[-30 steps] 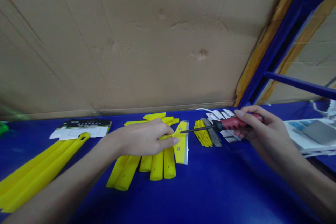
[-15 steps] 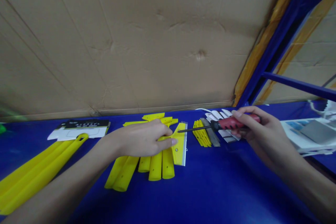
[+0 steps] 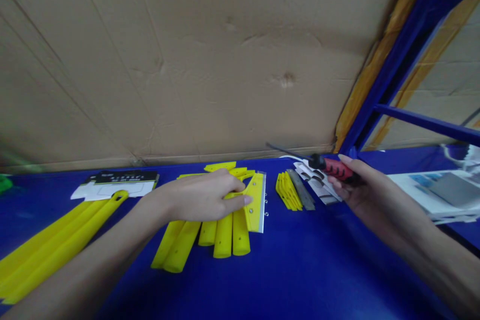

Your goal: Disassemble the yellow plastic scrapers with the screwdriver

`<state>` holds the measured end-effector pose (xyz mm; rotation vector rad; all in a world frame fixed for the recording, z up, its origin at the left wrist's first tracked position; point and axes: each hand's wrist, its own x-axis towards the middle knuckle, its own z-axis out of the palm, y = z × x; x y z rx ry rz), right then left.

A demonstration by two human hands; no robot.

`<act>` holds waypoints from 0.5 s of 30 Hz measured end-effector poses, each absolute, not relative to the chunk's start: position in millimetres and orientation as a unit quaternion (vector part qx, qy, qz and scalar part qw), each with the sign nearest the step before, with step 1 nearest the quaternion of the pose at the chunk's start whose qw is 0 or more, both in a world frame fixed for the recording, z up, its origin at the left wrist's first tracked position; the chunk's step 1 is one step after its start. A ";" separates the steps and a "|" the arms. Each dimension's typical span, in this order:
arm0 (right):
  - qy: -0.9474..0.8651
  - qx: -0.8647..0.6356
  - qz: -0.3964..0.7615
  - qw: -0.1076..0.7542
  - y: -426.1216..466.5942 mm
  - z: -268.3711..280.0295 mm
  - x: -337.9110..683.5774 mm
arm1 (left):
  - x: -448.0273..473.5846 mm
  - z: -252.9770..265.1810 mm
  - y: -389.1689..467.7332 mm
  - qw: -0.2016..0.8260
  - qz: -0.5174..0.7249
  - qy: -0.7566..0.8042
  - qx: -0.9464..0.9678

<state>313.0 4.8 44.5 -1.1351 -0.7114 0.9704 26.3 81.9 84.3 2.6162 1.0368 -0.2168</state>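
My left hand (image 3: 210, 196) is closed on a yellow scraper (image 3: 255, 205), whose head carries a metal blade along its right edge and shows screws in its face. Beneath and around that hand lie several yellow scraper handles (image 3: 223, 240), partly hidden by it. In my right hand (image 3: 369, 187) is a screwdriver (image 3: 335, 167) with a red and black handle. Its shaft points left and slightly up, its tip apart from the scraper. Small screws (image 3: 266, 213) rest on the blue table just right of the blade.
Right of the scraper are a stack of yellow plates (image 3: 288, 191), grey blades (image 3: 301, 190) and white paper pieces (image 3: 318, 185). Long yellow handles (image 3: 63, 240) and printed cards (image 3: 116, 185) lie left. Cardboard (image 3: 225, 60) stands behind the table; a blue frame (image 3: 397, 55) rises at right.
The screwdriver has lifted off the scraper's upper screw and tilted, tip upward. My right hand has shifted slightly left. My left hand stays on the scraper.
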 end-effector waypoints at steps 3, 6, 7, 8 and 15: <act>-0.330 -0.498 0.510 0.619 -0.9 49.7 311.2 | 25.8 86.8 83.4 0.159 -0.068 0.371 0.912; -0.409 -0.493 0.566 0.519 -9.7 51.0 303.3 | 25.5 89.3 84.1 0.165 -0.057 0.366 0.914; -0.447 -0.503 0.548 0.498 -12.2 49.4 299.6 | 25.1 89.8 84.4 0.165 -0.053 0.365 0.915; -0.493 -0.515 0.513 0.478 -14.1 46.7 295.5 | 24.6 89.9 85.0 0.163 -0.049 0.365 0.915; -0.770 -0.550 0.185 0.266 -18.6 21.0 268.0 | 21.4 84.4 93.0 0.177 -0.032 0.389 0.903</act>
